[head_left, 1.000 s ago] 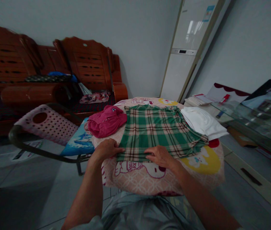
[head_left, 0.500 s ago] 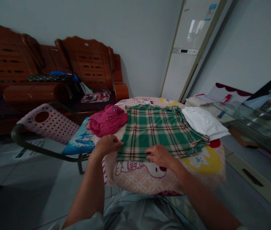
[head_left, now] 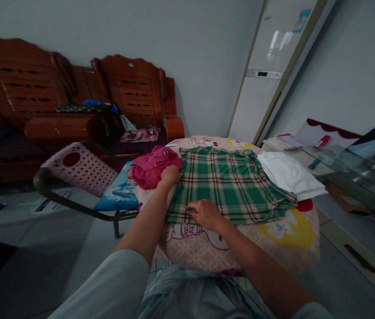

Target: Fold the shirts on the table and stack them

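A green, cream and black plaid garment (head_left: 217, 181) lies spread on the cloth-covered table in front of me. My left hand (head_left: 171, 175) is at its left edge, fingers closed on the fabric, right beside a bunched pink garment (head_left: 147, 170). Lower down, my right hand (head_left: 205, 213) rests on the plaid fabric near its front edge, with slightly bent fingers that look apart. A folded white garment (head_left: 288, 173) lies at the right, touching the plaid one. Some creases show along the plaid garment's far edge and right corner.
The table wears a pink patterned cloth (head_left: 200, 254). A chair with a woven pink back (head_left: 84, 168) and blue seat (head_left: 117, 193) stands at the left. Behind are wooden seats (head_left: 137, 93) and a tall white air conditioner (head_left: 257, 93). A glass shelf (head_left: 349, 173) is at the right.
My left hand has moved away from me along the plaid garment's left edge, up beside the pink garment. My right hand has shifted left along the front edge. The view has turned slightly left.
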The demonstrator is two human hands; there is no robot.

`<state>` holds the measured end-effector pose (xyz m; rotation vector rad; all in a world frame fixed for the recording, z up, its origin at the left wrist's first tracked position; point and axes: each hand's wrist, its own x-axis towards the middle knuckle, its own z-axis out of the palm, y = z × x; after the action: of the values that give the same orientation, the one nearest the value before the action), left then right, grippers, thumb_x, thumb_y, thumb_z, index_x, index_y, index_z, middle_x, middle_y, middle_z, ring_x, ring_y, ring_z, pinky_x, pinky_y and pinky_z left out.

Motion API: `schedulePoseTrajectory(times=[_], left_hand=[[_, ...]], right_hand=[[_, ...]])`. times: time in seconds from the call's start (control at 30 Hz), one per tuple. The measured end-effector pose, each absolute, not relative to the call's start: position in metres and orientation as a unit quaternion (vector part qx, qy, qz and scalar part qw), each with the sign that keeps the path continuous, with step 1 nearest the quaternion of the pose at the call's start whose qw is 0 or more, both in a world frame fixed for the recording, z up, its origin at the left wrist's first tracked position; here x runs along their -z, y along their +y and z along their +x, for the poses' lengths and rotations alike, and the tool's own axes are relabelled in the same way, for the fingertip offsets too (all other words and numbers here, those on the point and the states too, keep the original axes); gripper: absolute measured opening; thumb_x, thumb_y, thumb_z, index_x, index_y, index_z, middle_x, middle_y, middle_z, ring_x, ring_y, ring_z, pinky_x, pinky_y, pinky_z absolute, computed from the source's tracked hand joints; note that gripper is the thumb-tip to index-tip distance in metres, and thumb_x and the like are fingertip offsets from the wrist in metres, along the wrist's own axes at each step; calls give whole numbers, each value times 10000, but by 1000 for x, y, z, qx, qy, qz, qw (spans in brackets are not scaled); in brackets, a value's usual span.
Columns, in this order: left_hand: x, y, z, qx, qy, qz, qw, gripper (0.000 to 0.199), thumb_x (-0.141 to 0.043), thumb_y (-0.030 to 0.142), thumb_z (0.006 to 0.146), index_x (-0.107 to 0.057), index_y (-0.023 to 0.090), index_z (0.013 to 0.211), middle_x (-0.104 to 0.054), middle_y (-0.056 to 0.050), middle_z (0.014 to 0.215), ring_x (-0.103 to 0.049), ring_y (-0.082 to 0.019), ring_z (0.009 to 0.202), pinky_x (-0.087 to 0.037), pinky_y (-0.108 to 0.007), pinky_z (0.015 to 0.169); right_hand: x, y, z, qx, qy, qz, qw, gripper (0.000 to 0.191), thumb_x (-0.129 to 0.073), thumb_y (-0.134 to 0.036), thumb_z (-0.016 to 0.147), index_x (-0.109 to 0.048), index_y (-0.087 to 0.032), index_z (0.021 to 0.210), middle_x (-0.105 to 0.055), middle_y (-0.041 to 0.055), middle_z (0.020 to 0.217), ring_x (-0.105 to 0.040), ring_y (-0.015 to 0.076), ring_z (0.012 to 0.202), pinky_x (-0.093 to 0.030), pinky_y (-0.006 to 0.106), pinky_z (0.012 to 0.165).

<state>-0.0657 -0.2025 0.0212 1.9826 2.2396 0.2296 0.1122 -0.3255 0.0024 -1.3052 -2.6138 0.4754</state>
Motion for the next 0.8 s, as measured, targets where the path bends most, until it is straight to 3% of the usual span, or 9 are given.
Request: schedulePoseTrajectory(times=[0.13, 0.3, 0.4, 0.53, 0.67, 0.8], left_hand=[[-20, -202, -74, -110, 744, 653, 92, 298, -609, 372, 855, -749, 143, 985, -728, -159, 1045, -667, -285, 1034, -503, -301, 833], [-17, -196, -82, -149, 728, 656, 135, 248, -638, 325, 827, -756, 115, 885, -739, -124, 871, -682, -247, 887, -489, -280, 763], [-11, -191, -86, -219, 703, 653, 177, 241, -678, 241, 779, -728, 114, 978, -732, -88, 931, -663, -193, 850, -483, -250, 756], [-2, -180, -87, -313, 637, 653, 266, 431, -698, 193, 749, -650, 136, 1174, -702, -42, 943, -624, -142, 796, -490, -225, 734], [1, -162, -85, -351, 572, 635, 383, 538, -692, 187, 743, -608, 168, 1274, -651, 4, 778, -598, -137, 687, -496, -236, 650], [-5, -136, -78, -345, 568, 591, 457, 442, -684, 139, 723, -667, 143, 1165, -685, -21, 790, -625, -145, 671, -513, -254, 638]], right_hand=[[-5, -332, 96, -126, -896, -414, 102, 187, -547, -231, 910, -722, -177, 947, -735, 96, 964, -672, 221, 924, -442, 295, 789], [-8, -346, 62, -89, -924, -358, 98, 304, -602, -426, 901, -677, -149, 1002, -713, 120, 968, -670, 239, 893, -485, 314, 740], [-8, -354, 43, -38, -942, -325, 70, 221, -565, -280, 915, -685, -102, 966, -716, 158, 926, -681, 256, 860, -508, 324, 685], [-10, -358, 26, -4, -958, -284, 37, 233, -465, -56, 887, -696, -69, 915, -725, 182, 899, -701, 260, 802, -512, 317, 594], [-13, -358, 24, -4, -960, -280, 27, 258, -448, -49, 890, -703, -84, 893, -738, 173, 893, -709, 262, 806, -514, 315, 576], [-16, -357, 36, -24, -947, -315, 52, 214, -492, -103, 885, -703, -92, 850, -737, 170, 822, -710, 254, 803, -506, 305, 616]])
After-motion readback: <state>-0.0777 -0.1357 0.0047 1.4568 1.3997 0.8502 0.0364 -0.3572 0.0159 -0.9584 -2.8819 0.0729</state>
